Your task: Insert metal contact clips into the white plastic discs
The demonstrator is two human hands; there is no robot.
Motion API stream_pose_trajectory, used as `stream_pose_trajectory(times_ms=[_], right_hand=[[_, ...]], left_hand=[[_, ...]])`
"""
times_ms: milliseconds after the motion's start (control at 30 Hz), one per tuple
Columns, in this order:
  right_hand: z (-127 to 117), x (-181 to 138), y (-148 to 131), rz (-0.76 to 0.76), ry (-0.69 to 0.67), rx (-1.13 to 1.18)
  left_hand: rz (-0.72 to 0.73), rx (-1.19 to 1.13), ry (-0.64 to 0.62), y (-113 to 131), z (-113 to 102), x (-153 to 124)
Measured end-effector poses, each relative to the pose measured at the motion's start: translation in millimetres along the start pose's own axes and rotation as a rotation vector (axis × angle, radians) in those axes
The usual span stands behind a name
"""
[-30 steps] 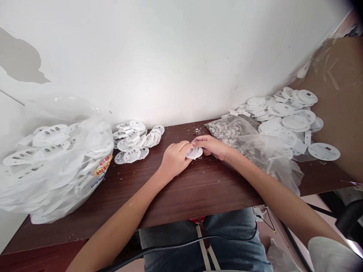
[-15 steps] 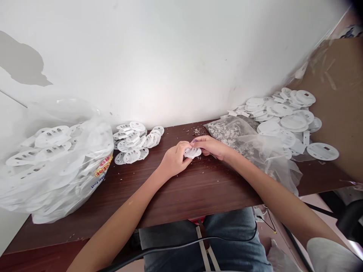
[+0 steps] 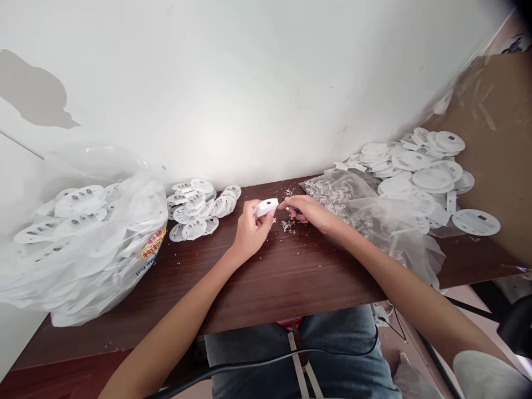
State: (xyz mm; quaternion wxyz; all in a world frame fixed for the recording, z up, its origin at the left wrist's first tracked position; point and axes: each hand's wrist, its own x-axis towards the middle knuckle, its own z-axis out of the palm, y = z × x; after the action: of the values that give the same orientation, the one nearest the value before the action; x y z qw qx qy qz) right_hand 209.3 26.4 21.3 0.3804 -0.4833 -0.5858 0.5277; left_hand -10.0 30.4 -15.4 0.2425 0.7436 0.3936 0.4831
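1 white disc sits gripped in the left hand, the right hand pinched narrow just beside it.

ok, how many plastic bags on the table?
2. A large clear plastic bag packed with white round discs sits at the brown wooden table's left end; a smaller clear plastic bag of tiny white scraps lies beside the right hand. More may be off-frame.

A makeshift piecework bench: a dark wooden desk against a bare wall, heaped with white plastic discs and a stuffed bag.
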Motion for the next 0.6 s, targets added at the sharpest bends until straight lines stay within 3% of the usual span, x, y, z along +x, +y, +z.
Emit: stream_pose_trajectory(times_ms=[100,233,433,600], right_hand=[[5.7,-1.3,1.8,-0.207,0.09,-0.343],[15.7,-4.3,7.2,-0.448,0.116,-0.563],[20.4,-9.2,9.4,-0.46,0.105,-0.704],[21.2,-9.3,8.3,-0.479,0.106,-0.731]], left_hand=[[-0.154,-0.213,0.045,0.4,-0.1,7.1],[-0.196,-0.304,0.052,-0.1,0.0,12.3],[-0.195,-0.3,-0.017,-0.7,2.0,12.2],[-0.226,-0.292,0.007,-0.7,2.0,11.3]])
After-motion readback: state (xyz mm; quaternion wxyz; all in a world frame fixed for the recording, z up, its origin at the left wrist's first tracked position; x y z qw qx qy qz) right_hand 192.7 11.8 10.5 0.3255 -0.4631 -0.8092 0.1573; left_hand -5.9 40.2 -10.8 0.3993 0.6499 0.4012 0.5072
